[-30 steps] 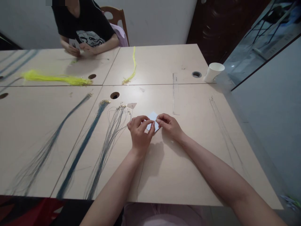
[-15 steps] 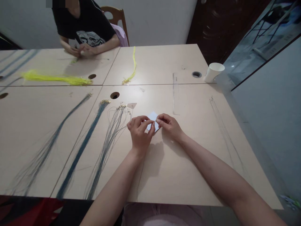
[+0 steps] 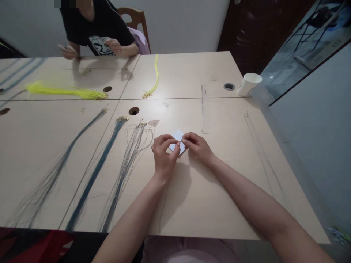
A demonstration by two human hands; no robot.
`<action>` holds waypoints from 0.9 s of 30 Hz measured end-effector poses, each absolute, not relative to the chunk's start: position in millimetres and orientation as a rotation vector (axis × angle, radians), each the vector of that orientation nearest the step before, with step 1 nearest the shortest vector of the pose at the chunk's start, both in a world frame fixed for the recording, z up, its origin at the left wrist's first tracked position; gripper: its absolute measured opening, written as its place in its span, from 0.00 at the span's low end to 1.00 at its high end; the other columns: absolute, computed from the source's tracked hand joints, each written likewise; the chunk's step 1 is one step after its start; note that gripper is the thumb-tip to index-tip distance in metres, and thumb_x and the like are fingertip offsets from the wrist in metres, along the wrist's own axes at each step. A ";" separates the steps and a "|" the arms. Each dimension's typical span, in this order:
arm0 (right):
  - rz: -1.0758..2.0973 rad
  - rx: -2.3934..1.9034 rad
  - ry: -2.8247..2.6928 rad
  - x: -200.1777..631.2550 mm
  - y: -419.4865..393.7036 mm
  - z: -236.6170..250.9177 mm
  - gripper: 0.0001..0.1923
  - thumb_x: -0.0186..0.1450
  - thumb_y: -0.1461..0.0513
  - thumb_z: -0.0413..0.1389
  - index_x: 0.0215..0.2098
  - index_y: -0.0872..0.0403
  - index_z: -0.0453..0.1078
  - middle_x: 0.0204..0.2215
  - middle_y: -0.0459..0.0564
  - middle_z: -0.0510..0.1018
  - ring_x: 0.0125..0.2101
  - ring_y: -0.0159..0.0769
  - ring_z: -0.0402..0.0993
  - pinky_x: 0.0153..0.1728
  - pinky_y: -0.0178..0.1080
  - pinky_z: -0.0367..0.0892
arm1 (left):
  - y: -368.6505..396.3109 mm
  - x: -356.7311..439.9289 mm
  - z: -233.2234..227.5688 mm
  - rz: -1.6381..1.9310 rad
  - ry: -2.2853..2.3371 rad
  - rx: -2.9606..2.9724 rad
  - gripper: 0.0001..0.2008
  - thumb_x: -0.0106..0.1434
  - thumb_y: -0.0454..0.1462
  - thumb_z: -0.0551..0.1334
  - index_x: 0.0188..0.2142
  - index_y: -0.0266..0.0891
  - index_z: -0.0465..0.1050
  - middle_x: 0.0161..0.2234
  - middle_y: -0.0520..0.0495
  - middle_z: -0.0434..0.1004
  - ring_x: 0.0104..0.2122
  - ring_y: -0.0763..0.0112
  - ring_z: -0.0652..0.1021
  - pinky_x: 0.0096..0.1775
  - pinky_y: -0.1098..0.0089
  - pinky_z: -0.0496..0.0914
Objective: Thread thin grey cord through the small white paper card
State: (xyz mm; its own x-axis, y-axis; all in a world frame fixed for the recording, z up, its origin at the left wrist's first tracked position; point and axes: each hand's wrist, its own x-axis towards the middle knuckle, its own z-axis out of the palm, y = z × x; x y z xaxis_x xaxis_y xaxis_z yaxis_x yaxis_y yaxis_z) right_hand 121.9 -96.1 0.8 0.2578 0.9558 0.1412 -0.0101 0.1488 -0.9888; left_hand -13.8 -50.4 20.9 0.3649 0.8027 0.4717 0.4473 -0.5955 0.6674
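My left hand and my right hand meet over a small pale blue card near the middle of the table. Both pinch the card between thumb and fingers, just above the tabletop. A thin cord trails from under my left wrist toward the front edge. Just left of my hands lies a bundle of grey-blue cords with small metal ends.
More blue cord bundles fan out to the left, and yellow cord bundles lie further back. A clear ruler and a white paper cup sit at the right. A person in a black shirt sits across the table.
My hands have stayed on the card, the left shifting slightly right. The person opposite has drawn their hands apart and lifted them from the table.
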 end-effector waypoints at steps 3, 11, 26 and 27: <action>0.924 -1.186 -1.068 121.3 -95.8 0.9 0.07 0.60 0.57 0.54 0.28 0.53 0.66 0.22 0.43 0.66 0.25 0.29 0.63 0.29 0.35 0.61 | -49.9 -14.0 21.9 1.071 1.087 2.143 0.01 0.55 0.35 0.61 0.28 0.41 0.72 0.34 0.49 0.71 0.39 0.68 0.71 0.41 0.64 0.64; 0.913 -1.166 -1.079 121.6 -95.0 -1.4 0.07 0.60 0.59 0.54 0.28 0.54 0.66 0.23 0.43 0.66 0.25 0.28 0.63 0.29 0.34 0.60 | -49.3 -14.3 23.5 1.035 1.054 2.048 0.01 0.55 0.34 0.61 0.27 0.40 0.72 0.33 0.51 0.71 0.38 0.69 0.71 0.43 0.66 0.64; 0.950 -1.192 -1.031 122.9 -95.8 0.4 0.07 0.60 0.58 0.54 0.28 0.54 0.65 0.23 0.43 0.66 0.25 0.29 0.64 0.29 0.35 0.61 | -54.3 -12.9 23.5 1.101 1.139 2.253 0.03 0.54 0.36 0.63 0.30 0.41 0.72 0.36 0.49 0.72 0.40 0.67 0.70 0.44 0.63 0.58; 0.954 -1.189 -1.027 122.8 -95.8 0.1 0.07 0.60 0.58 0.54 0.28 0.54 0.65 0.23 0.43 0.66 0.25 0.29 0.65 0.29 0.35 0.61 | -54.2 -12.9 22.6 1.111 1.144 2.272 0.03 0.54 0.37 0.63 0.30 0.41 0.72 0.36 0.49 0.72 0.40 0.67 0.70 0.44 0.63 0.58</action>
